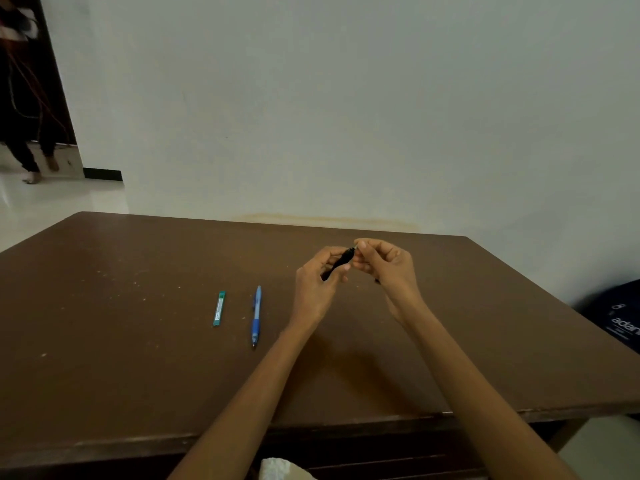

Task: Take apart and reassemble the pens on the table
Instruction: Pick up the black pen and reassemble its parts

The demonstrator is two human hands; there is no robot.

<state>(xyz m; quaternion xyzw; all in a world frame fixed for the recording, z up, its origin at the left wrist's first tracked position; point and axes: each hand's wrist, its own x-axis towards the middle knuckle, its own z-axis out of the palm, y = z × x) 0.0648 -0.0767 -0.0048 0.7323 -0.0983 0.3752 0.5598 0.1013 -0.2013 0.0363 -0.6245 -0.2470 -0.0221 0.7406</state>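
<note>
**Black pen in hand; blue pen untouched**

The left hand [313, 289] grips the barrel of a black pen [341, 263] above the table [138, 306], while the right hand [388, 268] pinches its upper tip. Whether parts are separating or joining cannot be told. 1 blue pen [256, 315] lies whole beside a green case [219, 309], apparently still to do.
</note>
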